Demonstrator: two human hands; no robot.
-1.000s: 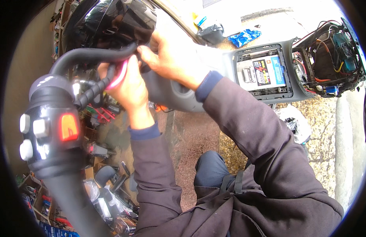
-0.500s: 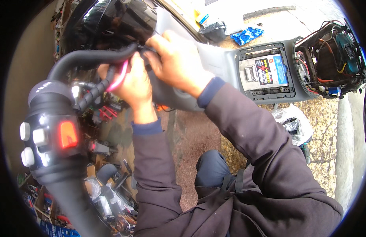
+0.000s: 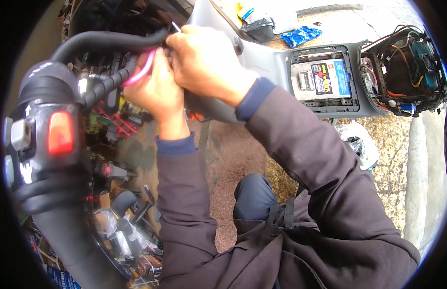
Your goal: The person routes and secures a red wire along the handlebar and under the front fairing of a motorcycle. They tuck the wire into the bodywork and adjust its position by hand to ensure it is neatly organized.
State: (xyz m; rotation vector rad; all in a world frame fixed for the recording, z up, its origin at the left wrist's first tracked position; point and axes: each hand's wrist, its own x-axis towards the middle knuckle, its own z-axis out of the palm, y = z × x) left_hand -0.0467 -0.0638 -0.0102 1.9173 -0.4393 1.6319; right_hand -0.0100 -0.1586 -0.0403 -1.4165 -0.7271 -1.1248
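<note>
Both hands work close together beside the bent black handlebar (image 3: 103, 39) of a scooter. My left hand (image 3: 158, 91) is closed, its fingers gripping a bright pink cable (image 3: 145, 69); a black spiral-wrapped cable (image 3: 105, 86) runs up beside it. My right hand (image 3: 204, 60) is closed just above and to the right, its thumb and fingers pinched together near the left fingertips. A thin, pale, pointed piece (image 3: 175, 27) sticks up past the right hand's fingers; its kind I cannot make out. What lies between the two hands is hidden.
At left is a handlebar grip (image 3: 64, 207) with an orange switch (image 3: 61, 132). The grey scooter body holds a battery (image 3: 322, 79) in an open bay, with exposed wiring (image 3: 401, 72) at far right. Plastic bags lie beyond; cluttered parts (image 3: 129, 216) sit lower left.
The handlebar and its switch housing have shifted left and up in view. Both hands sit slightly higher and closer together, and the pale pointed piece now shows above the right hand.
</note>
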